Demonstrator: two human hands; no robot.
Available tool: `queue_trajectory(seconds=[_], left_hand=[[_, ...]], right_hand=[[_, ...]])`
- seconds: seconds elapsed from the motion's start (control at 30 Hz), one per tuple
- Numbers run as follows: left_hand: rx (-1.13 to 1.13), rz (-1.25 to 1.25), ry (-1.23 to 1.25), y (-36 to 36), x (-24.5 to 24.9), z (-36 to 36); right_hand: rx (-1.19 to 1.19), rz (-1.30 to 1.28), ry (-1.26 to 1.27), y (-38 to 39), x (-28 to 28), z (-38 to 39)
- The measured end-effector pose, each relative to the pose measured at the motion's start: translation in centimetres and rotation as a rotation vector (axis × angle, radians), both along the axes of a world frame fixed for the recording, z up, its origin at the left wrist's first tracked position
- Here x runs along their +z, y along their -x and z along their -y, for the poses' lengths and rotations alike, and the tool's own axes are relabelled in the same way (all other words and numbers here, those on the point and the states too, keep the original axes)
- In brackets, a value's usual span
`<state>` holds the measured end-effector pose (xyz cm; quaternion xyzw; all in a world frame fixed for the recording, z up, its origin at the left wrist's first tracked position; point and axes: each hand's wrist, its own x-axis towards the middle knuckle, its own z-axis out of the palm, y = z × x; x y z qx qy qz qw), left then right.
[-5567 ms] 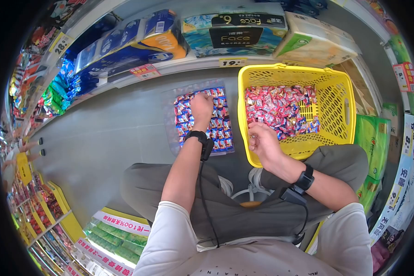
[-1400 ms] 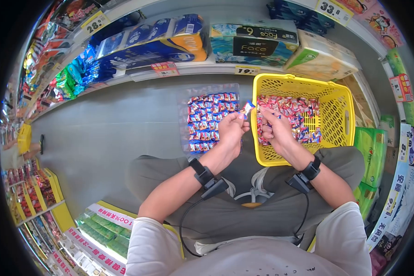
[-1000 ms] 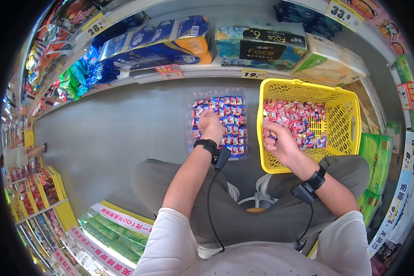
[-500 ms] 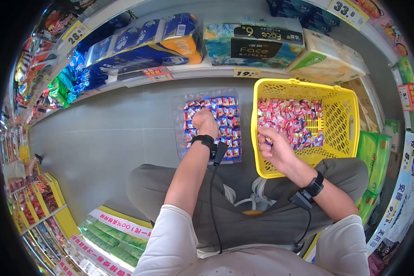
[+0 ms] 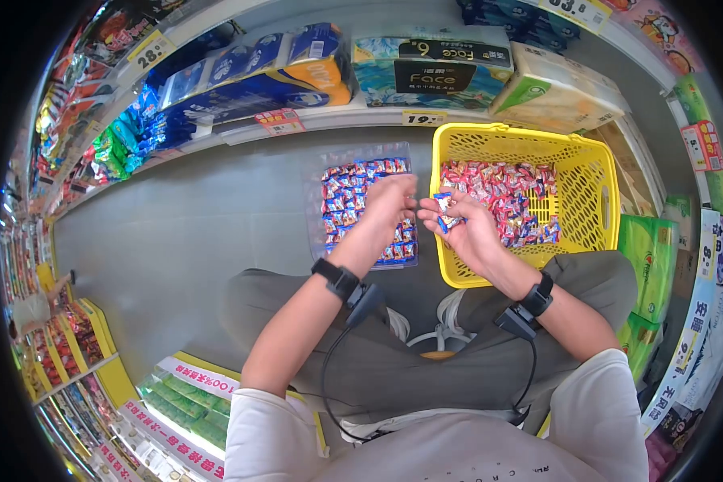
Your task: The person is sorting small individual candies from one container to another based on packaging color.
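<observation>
A clear plastic tray [image 5: 316, 233] on the floor holds rows of blue-and-red wrapped candies [image 5: 339, 197]. My left hand [image 5: 390, 201] is above the tray's right side, its fingers bent toward my right hand; whether something is between them is too small to tell. My right hand [image 5: 467, 229] is over the left rim of the yellow basket [image 5: 437, 173], with its fingers curled around blue-and-white wrapped candy [image 5: 444, 207]. Inside the basket lie many pink and red wrapped candies [image 5: 498, 186], some darker ones among them.
Beyond the tray and basket runs a shelf [image 5: 353, 122] with tissue packs [image 5: 430, 72]. Green packs [image 5: 649, 249] stand right of the basket. Snack racks [image 5: 76, 337] line the far left, and a low display of green packs [image 5: 186, 406] is at lower left. My crossed legs are close in front.
My left hand has moved right, from over the candy rows to beside my right hand. My right hand has risen and shifted left, and wrapped candy now shows in it. The view has shifted slightly.
</observation>
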<state>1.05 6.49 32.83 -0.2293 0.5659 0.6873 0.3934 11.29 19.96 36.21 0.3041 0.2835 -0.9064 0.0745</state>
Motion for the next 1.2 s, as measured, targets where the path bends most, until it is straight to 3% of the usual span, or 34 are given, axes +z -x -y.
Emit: queue_trajectory(seconds=[0.03,0.1,0.23,0.33,0.4,0.47,0.6,0.87,1.03,1.13,1.2], left_hand=[[-0.005,-0.006,-0.001,-0.5,1.0,0.2],[-0.245,-0.106,-0.114,-1.5,2.3,0.7],[-0.307,-0.24,-0.08,-3.0,1.8,0.9],[-0.187,-0.211,-0.068,-4.2,2.1,1.1],[-0.118,-0.193,-0.088,-4.9,2.0,1.2],[-0.066,-0.174,0.033,-5.4,2.3,1.3],[0.109,0.026,-0.213,-5.5,0.7,1.8],[-0.043,-0.048,-0.136,-5.3,0.9,1.5],[-0.138,-0.178,0.015,-5.1,0.8,1.9],[-0.034,-0.083,-0.078,-4.9,-0.3,2.1],[0.283,0.011,-0.036,-3.8,-1.8,2.1]], right_hand=[[-0.011,-0.001,-0.014,0.1,0.2,0.1],[-0.016,0.001,-0.029,-0.1,0.3,0.2],[0.044,-0.025,-0.071,-0.4,0.9,0.4],[0.139,-0.015,-0.095,-0.4,0.6,0.3],[0.359,0.022,-0.313,-0.1,0.4,-0.1],[0.352,0.04,-0.372,-0.2,0.1,0.5],[0.326,0.103,-0.432,-0.3,-0.4,0.8],[0.121,0.182,-0.415,0.3,-0.8,0.4],[0.185,0.176,-0.493,0.0,-1.2,0.3],[0.126,0.165,-0.443,0.1,-0.8,0.4],[0.063,0.162,-0.391,-0.1,-1.2,0.3]])
